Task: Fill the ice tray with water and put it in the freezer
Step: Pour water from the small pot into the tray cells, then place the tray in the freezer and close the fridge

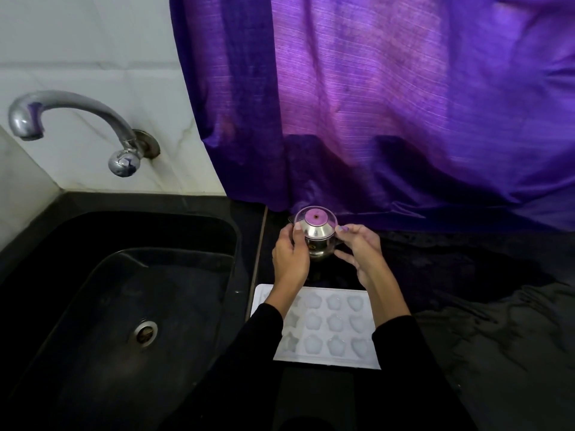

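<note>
A white ice tray (323, 329) with star and flower shaped moulds lies flat on the black counter, under my forearms. Just behind it stands a small clear glass pot (315, 234) with a steel lid and a pink top. My left hand (291, 256) grips the pot's left side with curled fingers. My right hand (361, 247) pinches the lid's rim on the right with thumb and fingertips. Whether the moulds hold water cannot be told.
A black sink (124, 300) with a steel drain (145, 332) fills the left. A steel tap (77, 122) juts from the white tiled wall above it. A purple curtain (389, 104) hangs behind the counter. The black counter (482, 337) runs to the right.
</note>
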Tool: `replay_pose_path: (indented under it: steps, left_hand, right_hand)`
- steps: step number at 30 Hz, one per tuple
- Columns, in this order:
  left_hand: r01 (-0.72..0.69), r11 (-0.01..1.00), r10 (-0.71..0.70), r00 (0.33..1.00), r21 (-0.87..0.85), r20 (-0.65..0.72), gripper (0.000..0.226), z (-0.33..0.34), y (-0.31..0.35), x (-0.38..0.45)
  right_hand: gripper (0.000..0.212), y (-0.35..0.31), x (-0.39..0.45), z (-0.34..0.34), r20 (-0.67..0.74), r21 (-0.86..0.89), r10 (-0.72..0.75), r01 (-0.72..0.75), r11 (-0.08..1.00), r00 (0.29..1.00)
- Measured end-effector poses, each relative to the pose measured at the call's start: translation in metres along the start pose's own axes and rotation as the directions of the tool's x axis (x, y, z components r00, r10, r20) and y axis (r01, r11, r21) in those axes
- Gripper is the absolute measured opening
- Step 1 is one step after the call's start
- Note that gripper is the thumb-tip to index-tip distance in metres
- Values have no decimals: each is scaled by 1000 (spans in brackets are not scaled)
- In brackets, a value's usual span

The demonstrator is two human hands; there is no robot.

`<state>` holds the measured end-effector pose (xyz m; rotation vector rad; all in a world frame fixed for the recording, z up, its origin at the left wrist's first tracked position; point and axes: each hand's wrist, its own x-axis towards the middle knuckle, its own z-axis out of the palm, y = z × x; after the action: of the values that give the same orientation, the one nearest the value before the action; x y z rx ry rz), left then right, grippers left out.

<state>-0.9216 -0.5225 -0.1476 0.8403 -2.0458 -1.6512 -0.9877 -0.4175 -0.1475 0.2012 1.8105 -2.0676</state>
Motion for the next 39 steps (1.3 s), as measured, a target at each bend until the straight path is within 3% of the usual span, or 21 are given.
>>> replay_pose_path:
  steps: [2, 7, 10, 15, 20, 25, 31, 33, 39]
  left_hand:
    - [22, 1000, -22, 1000, -19, -2, 42, -4, 0, 1]
    - [56, 996, -58, 998, -65, -21, 44, -26, 2, -10]
    - [47, 999, -46, 998, 21, -52, 42, -49, -2, -24]
    - [43, 982, -23, 993, 183, -113, 35, -79, -19, -57]
    - [153, 903, -110, 986, 402, -127, 25, -88, -38, -80]
    - [273, 845, -265, 961, 460, -85, 28, -91, -50, -82]
    - [291, 876, -273, 957, 386, -100, 28, -99, -49, -89]
    - [296, 880, -268, 955, 371, -127, 24, -105, -49, -95]
    - [334, 902, -272, 931, 275, -242, 18, -150, -56, -129]
  right_hand:
    - [6, 0, -3, -1, -23, -76, -40, 39, 996, 999]
    - [25, 1, -22, -28, -126, -334, -158, 108, 936, 979]
    - [30, 7, -45, -57, -179, -477, -200, 93, 874, 963]
    - [21, 23, -82, -91, -327, -684, -236, -57, 727, 915]
    - [26, 41, -100, -100, -383, -732, -111, -228, 641, 917]
    - [32, 51, -106, -104, -315, -751, -37, -225, 620, 948]
    - [28, 60, -107, -99, -184, -784, -82, -96, 613, 980]
    - [17, 60, -108, -93, -167, -769, -75, -83, 634, 983]
    - [20, 59, -127, -58, -43, -769, -118, 42, 637, 992]
